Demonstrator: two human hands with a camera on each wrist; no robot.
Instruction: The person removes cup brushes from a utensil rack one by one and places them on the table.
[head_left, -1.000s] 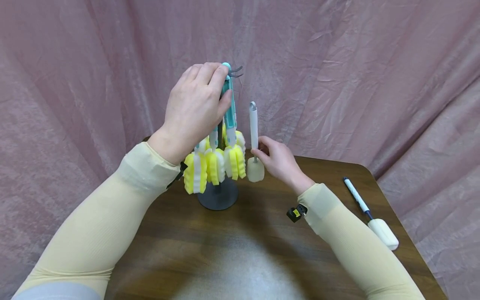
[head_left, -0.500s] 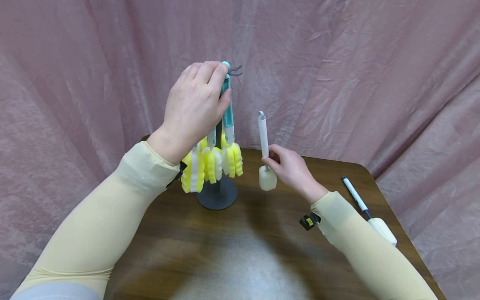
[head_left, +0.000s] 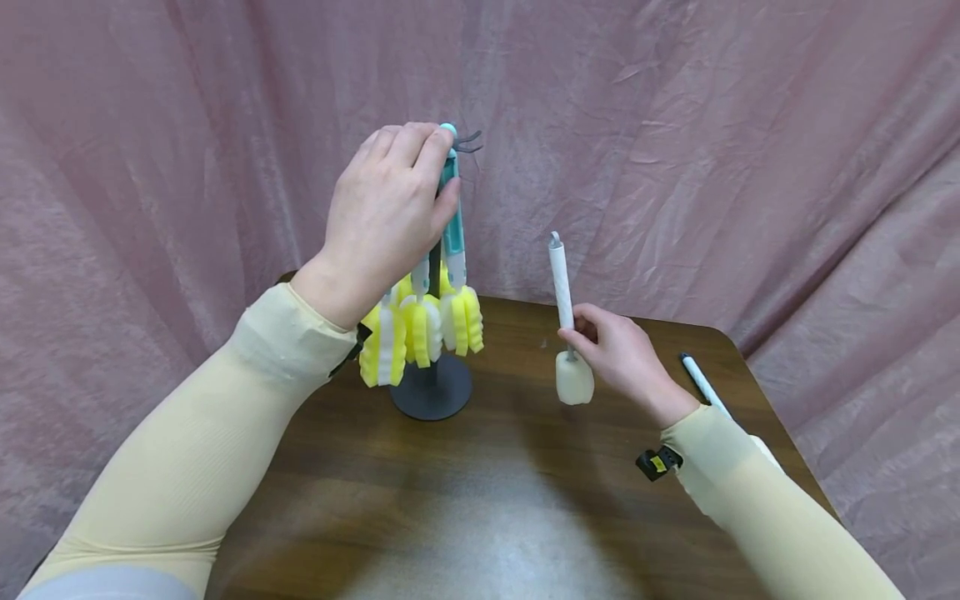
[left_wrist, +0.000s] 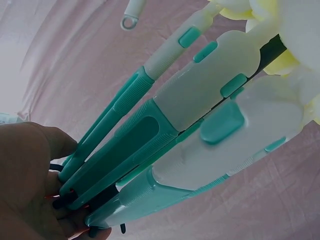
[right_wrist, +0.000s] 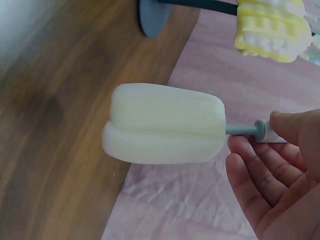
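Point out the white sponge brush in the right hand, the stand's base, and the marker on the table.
white sponge brush (head_left: 574, 379), head view, on its foam head
stand's base (head_left: 431, 398), head view, on the dark round foot
marker (head_left: 699, 381), head view, on its white barrel

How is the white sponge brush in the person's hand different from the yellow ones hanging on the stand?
The white sponge brush has a plain cream head and a white handle; the yellow sponge brushes have yellow-and-white ridged heads and teal handles. The right hand pinches the white one, off the stand; the yellow ones hang together, their tops held by the left hand. All point head down.
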